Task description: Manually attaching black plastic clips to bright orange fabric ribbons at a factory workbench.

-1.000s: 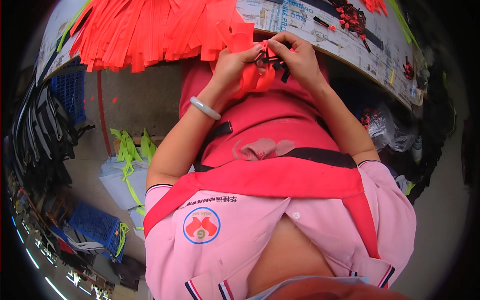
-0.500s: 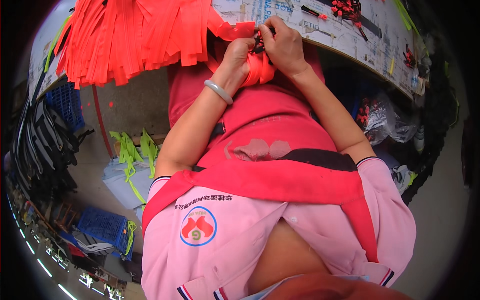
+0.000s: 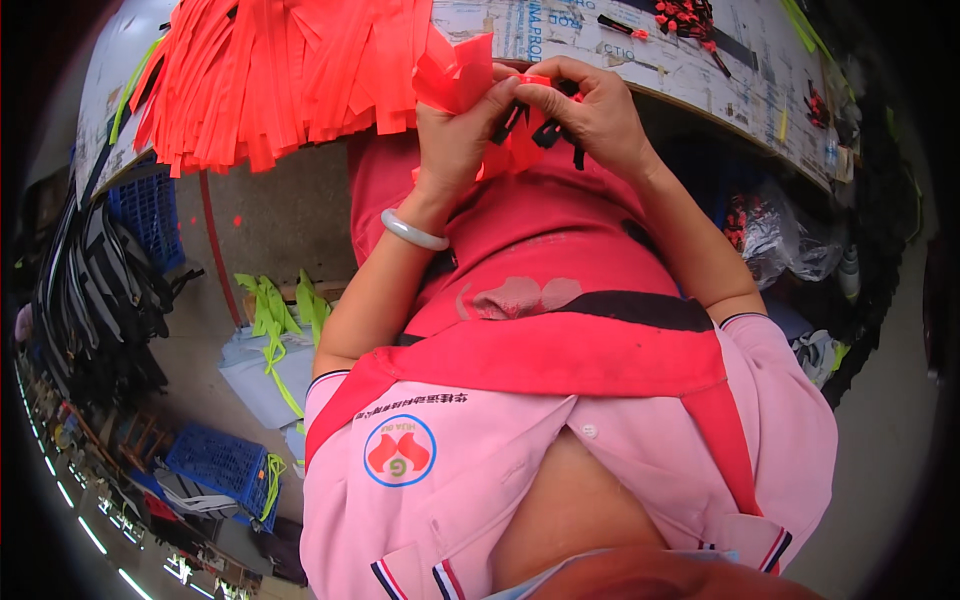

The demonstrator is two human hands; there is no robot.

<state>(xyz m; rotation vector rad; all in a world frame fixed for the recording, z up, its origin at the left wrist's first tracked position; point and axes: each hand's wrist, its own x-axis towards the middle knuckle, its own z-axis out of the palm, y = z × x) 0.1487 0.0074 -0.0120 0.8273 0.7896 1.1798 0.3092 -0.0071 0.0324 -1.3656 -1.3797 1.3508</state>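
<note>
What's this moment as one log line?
left hand: holding red strip | right hand: holding red strip | black pieces: between hands | red strip pile: overhanging table

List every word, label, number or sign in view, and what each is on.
Shirt: a line of dark characters, upside down in this view; wording not copied.
Shirt: a round blue-ringed emblem with red shapes and small green lettering; wording not copied.
Table: large blue lettering, partly cut off by the frame; wording not copied.
Apron: faint marks near its middle, too faint to read.
</note>
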